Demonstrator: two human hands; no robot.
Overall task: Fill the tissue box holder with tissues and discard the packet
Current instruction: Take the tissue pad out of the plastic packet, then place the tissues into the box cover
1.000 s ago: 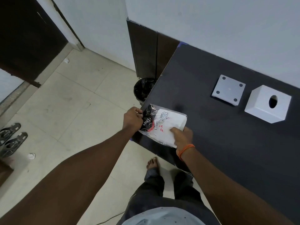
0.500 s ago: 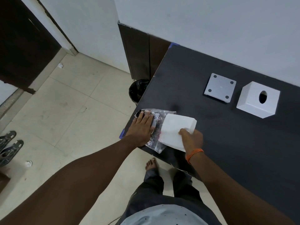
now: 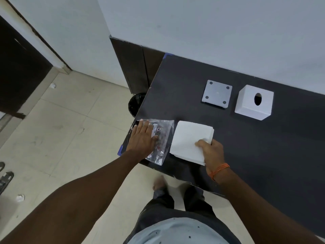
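The dark table [image 3: 228,147] fills the right half of the view, its near left corner by the person's legs. On the floor just past its left edge stands a black-lined bin [image 3: 136,105], partly hidden by the table.

Toward the wall, the white tissue box holder [image 3: 253,103] sits with its oval opening facing up, and its grey base plate [image 3: 216,93] lies flat just beside it, apart from it, four small pads showing.

Near the front edge lies the white stack of tissues [image 3: 189,138], fully out of its wrapper. The right hand [image 3: 212,152] pinches the stack's near right corner, thumb on top and fingers curled around the edge. Just left of the stack, the empty clear packet [image 3: 162,136] lies crumpled at the table's corner, pinned under the left hand [image 3: 142,138], which is spread flat with fingers extended, pressing rather than gripping.

The holder lies ahead and to the right of the stack, well apart from it, and the right hand is the nearer one, so it looks best placed to carry the tissues over. The stack is roughly square, with no long axis to line up. The bin lies ahead and slightly left of the left hand, which suits it for discarding the packet.
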